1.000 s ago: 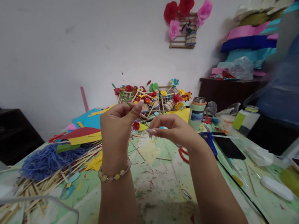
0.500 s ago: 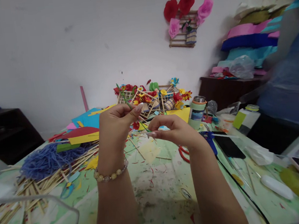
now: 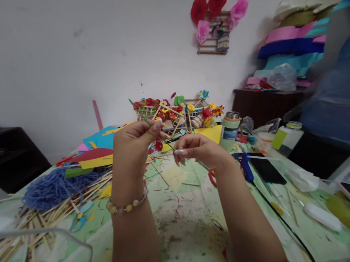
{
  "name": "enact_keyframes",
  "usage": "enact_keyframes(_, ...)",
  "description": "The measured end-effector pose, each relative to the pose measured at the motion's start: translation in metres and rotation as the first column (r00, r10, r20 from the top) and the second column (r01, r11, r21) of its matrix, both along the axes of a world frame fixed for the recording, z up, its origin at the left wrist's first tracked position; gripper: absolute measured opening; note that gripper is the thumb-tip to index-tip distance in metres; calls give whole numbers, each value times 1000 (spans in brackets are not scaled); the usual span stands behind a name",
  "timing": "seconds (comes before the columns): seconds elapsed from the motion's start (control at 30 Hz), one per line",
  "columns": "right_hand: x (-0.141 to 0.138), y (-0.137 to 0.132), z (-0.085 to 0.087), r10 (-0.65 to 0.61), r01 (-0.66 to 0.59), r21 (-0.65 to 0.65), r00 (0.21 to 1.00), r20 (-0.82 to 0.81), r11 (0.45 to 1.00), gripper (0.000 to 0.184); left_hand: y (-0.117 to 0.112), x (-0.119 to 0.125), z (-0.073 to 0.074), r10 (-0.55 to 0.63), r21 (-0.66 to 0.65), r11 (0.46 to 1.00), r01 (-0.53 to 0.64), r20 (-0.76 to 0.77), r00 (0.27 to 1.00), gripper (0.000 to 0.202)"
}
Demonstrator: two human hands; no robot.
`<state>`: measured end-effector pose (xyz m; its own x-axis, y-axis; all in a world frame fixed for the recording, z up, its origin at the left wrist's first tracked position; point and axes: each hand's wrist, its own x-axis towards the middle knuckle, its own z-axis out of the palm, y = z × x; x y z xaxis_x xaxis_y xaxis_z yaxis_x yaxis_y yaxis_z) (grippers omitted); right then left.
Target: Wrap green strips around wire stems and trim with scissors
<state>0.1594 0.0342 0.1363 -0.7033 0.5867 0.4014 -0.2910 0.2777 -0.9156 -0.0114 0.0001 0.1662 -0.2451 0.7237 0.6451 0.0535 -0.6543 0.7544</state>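
Note:
A thin green stem (image 3: 141, 114) slants between my two hands, above the middle of the table. My left hand (image 3: 136, 141), with a beaded bracelet at the wrist, pinches it between thumb and fingers, and its upper end sticks out past them to the upper left. Lower down, the thumb and fingers of my right hand (image 3: 198, 150) close on the other end. Whether the stem is wire or rolled paper I cannot tell. Beyond the hands stand small stick lattices with red, yellow and blue paper flowers (image 3: 176, 114).
Blue yarn (image 3: 61, 191) and wooden sticks (image 3: 37, 229) lie at left beside coloured paper (image 3: 96, 156). At right are a bottle (image 3: 230, 129), a blue glue gun (image 3: 245, 166) with its black cord, a phone (image 3: 266, 169) and a white oval object (image 3: 322, 217).
The stem's upper end has swung to the left and shows more clearly. My right hand has moved slightly up and left, its fingers turning around the stem's lower end.

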Motion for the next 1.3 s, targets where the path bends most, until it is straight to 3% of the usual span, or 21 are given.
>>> enact_keyframes(0.23,-2,5,-4,110,-111,-15,993,-47,994,7,1,0,-1,-34,12,999,33,40,999,15)
enact_keyframes(0.53,-10,7,-6,175,-204,-209,974,-146,956,10,2,3,1,-116,98,990,102,155,981,8)
enact_keyframes(0.83,-12,11,-7,129,-162,-277,983,-133,947,16,3,4,2,-134,151,983,105,198,971,7)
enact_keyframes(1.1,-14,9,-5,112,-147,-338,986,-121,930,18,3,5,3,-63,160,986,39,145,987,14)
enact_keyframes(1.3,-14,4,-2,-45,-23,-340,981,-189,940,16,4,3,0,-134,167,979,116,100,986,20)
